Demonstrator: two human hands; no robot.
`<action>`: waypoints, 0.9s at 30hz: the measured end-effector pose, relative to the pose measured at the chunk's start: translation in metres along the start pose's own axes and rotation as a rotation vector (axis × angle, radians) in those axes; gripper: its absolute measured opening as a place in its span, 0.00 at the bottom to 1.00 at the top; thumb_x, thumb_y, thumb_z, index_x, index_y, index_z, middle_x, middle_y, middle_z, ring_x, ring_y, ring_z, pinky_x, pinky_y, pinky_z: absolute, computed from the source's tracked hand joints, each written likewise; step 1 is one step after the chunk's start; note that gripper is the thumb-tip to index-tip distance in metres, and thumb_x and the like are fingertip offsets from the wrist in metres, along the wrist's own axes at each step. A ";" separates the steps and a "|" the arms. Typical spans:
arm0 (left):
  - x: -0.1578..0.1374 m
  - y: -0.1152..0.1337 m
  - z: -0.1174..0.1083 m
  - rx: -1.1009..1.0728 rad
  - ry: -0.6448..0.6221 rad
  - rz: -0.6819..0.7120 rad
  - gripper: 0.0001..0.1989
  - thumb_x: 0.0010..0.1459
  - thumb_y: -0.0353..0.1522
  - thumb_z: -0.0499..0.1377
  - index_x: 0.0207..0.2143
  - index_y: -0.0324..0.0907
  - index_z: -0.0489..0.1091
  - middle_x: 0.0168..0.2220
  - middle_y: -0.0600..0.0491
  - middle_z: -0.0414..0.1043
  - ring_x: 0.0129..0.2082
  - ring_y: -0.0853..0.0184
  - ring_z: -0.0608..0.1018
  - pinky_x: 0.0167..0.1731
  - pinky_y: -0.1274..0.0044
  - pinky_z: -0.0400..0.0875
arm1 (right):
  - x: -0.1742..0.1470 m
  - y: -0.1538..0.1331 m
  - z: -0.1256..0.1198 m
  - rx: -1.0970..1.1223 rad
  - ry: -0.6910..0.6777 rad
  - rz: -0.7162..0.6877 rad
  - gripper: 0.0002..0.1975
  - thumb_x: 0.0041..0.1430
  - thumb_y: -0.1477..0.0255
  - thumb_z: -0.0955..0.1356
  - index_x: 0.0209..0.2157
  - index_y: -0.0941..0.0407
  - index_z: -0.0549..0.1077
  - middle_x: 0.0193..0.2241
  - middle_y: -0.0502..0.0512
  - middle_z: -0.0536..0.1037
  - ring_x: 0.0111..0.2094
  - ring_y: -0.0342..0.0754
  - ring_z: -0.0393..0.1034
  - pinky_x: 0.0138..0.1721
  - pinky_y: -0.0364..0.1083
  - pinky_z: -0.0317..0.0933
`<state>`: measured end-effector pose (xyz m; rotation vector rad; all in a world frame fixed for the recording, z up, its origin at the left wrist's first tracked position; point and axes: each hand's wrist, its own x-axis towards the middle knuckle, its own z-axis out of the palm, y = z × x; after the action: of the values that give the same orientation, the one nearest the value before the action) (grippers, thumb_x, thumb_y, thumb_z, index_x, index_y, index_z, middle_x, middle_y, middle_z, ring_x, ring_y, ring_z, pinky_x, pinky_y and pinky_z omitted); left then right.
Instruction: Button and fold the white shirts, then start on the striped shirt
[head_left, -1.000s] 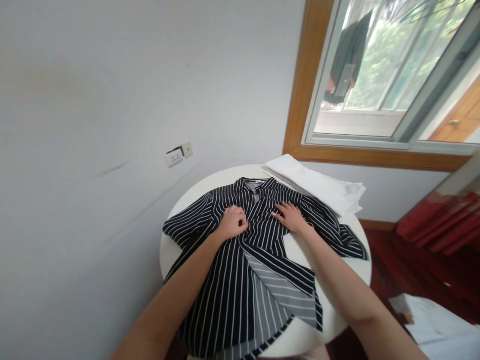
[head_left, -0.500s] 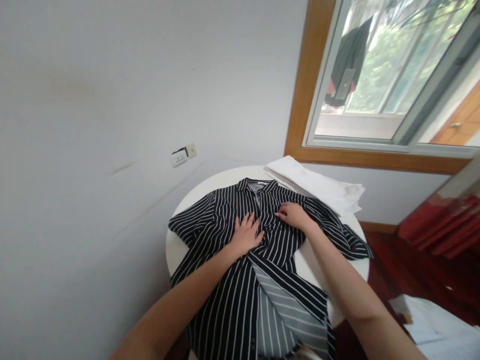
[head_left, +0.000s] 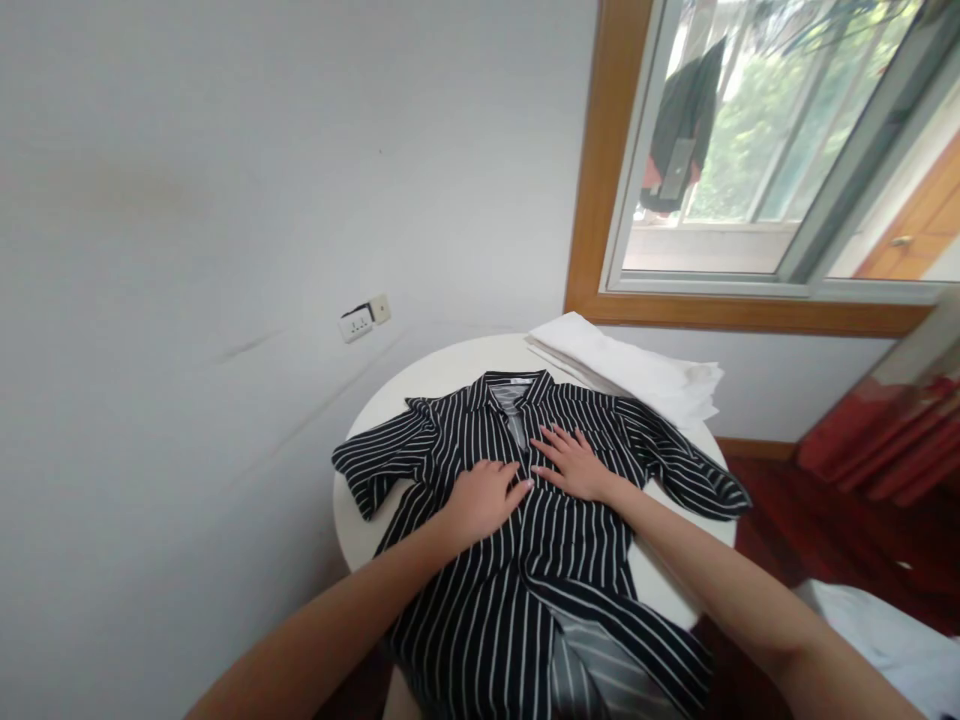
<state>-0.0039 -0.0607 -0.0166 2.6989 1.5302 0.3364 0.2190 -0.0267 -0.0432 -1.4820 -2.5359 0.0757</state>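
A black shirt with white stripes (head_left: 480,580) lies face up on a round white table (head_left: 405,385). Its collar points toward the wall, both sleeves spread out sideways, and the lower front hangs over the near edge, parted to show the grey inner side. My left hand (head_left: 484,498) rests on the shirt's front left of the button line, fingers slightly bent and thumb out. Just right of that line my right hand (head_left: 574,465) lies flat on the chest, fingers spread. Neither hand grips anything visible.
Folded white cloth or paper (head_left: 626,365) lies at the table's back right. Behind stands a wall with a socket (head_left: 356,323) and a wood-framed window (head_left: 585,200). A red curtain (head_left: 889,430) hangs at right. Something white (head_left: 885,630) is at the lower right.
My right hand has flattened and moved slightly left and down toward the button line. My left hand has shifted slightly down. The shirt's collar and front have slid toward me; its right lower flap has moved right.
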 end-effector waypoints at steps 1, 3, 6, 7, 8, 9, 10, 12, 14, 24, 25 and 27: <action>0.011 -0.004 -0.007 0.003 0.027 -0.007 0.29 0.64 0.48 0.37 0.47 0.45 0.71 0.42 0.45 0.76 0.44 0.56 0.75 0.43 0.65 0.68 | -0.004 -0.001 -0.002 -0.003 0.000 0.000 0.33 0.63 0.48 0.51 0.64 0.49 0.55 0.66 0.55 0.50 0.66 0.55 0.39 0.62 0.63 0.33; 0.037 -0.017 -0.016 0.049 0.088 -0.025 0.27 0.66 0.43 0.38 0.37 0.43 0.74 0.34 0.46 0.76 0.38 0.59 0.76 0.42 0.67 0.68 | -0.006 -0.002 -0.007 -0.006 -0.007 0.006 0.32 0.63 0.48 0.52 0.63 0.49 0.57 0.65 0.57 0.54 0.65 0.57 0.43 0.61 0.63 0.36; 0.073 -0.046 -0.015 0.130 0.174 -0.052 0.21 0.64 0.36 0.42 0.36 0.41 0.74 0.36 0.44 0.75 0.42 0.58 0.74 0.46 0.67 0.66 | 0.002 -0.003 -0.017 -0.010 0.001 0.013 0.28 0.64 0.51 0.53 0.58 0.48 0.65 0.61 0.58 0.62 0.62 0.56 0.51 0.60 0.63 0.41; 0.081 -0.057 -0.010 0.144 0.193 -0.079 0.19 0.64 0.34 0.43 0.37 0.40 0.74 0.37 0.43 0.75 0.43 0.58 0.74 0.46 0.67 0.66 | 0.007 -0.003 -0.020 -0.011 0.018 0.018 0.26 0.65 0.52 0.54 0.56 0.49 0.67 0.59 0.57 0.64 0.61 0.55 0.53 0.59 0.62 0.43; 0.087 -0.068 -0.004 0.150 0.195 -0.094 0.18 0.63 0.33 0.44 0.38 0.40 0.74 0.38 0.43 0.75 0.44 0.57 0.74 0.47 0.66 0.66 | 0.013 -0.003 -0.022 -0.010 0.040 0.023 0.24 0.66 0.55 0.55 0.55 0.49 0.68 0.58 0.57 0.65 0.60 0.54 0.55 0.59 0.60 0.45; 0.091 -0.078 0.003 0.148 0.191 -0.112 0.18 0.63 0.33 0.44 0.39 0.40 0.74 0.39 0.42 0.75 0.44 0.57 0.74 0.47 0.66 0.66 | 0.020 -0.004 -0.024 -0.008 0.062 0.027 0.22 0.66 0.57 0.56 0.54 0.50 0.69 0.58 0.57 0.65 0.59 0.53 0.55 0.58 0.58 0.47; 0.093 -0.086 0.010 0.136 0.185 -0.120 0.18 0.63 0.33 0.45 0.41 0.40 0.73 0.41 0.43 0.75 0.46 0.57 0.73 0.49 0.66 0.65 | 0.027 -0.004 -0.024 -0.005 0.079 0.026 0.21 0.66 0.59 0.56 0.55 0.50 0.68 0.58 0.57 0.65 0.59 0.52 0.55 0.58 0.56 0.48; 0.093 -0.099 0.025 0.101 0.198 -0.135 0.18 0.63 0.35 0.45 0.48 0.41 0.71 0.50 0.43 0.72 0.52 0.57 0.70 0.52 0.64 0.62 | 0.042 -0.007 -0.021 0.004 0.085 0.003 0.20 0.66 0.63 0.57 0.56 0.51 0.66 0.58 0.57 0.65 0.60 0.51 0.54 0.58 0.54 0.49; 0.093 -0.106 0.037 0.079 0.205 -0.165 0.21 0.64 0.37 0.44 0.54 0.42 0.66 0.58 0.45 0.65 0.58 0.56 0.65 0.56 0.60 0.57 | 0.057 -0.011 -0.014 0.009 0.067 -0.023 0.22 0.67 0.63 0.57 0.59 0.51 0.63 0.60 0.56 0.63 0.62 0.52 0.51 0.60 0.55 0.46; 0.111 -0.123 0.033 0.096 0.019 -0.126 0.26 0.64 0.43 0.42 0.60 0.44 0.59 0.64 0.46 0.53 0.62 0.52 0.59 0.58 0.57 0.53 | 0.091 -0.008 0.015 0.017 0.021 0.110 0.30 0.64 0.49 0.51 0.62 0.47 0.57 0.65 0.53 0.53 0.66 0.55 0.40 0.62 0.64 0.35; 0.111 -0.129 0.031 0.103 0.032 -0.110 0.26 0.64 0.43 0.43 0.60 0.44 0.59 0.64 0.46 0.55 0.61 0.53 0.61 0.57 0.59 0.55 | 0.090 -0.006 0.016 0.021 0.030 0.118 0.31 0.64 0.49 0.50 0.62 0.48 0.57 0.65 0.53 0.53 0.66 0.55 0.40 0.62 0.63 0.35; 0.108 -0.143 0.029 0.127 0.113 -0.121 0.25 0.64 0.42 0.43 0.59 0.44 0.60 0.62 0.46 0.58 0.59 0.55 0.64 0.57 0.62 0.57 | 0.090 0.000 0.018 0.028 0.043 0.134 0.32 0.64 0.49 0.50 0.62 0.51 0.58 0.65 0.55 0.53 0.66 0.55 0.40 0.63 0.61 0.36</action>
<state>-0.0656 0.1077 -0.0438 2.7055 1.7954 0.4075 0.1723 0.0525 -0.0472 -1.6226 -2.3900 0.0979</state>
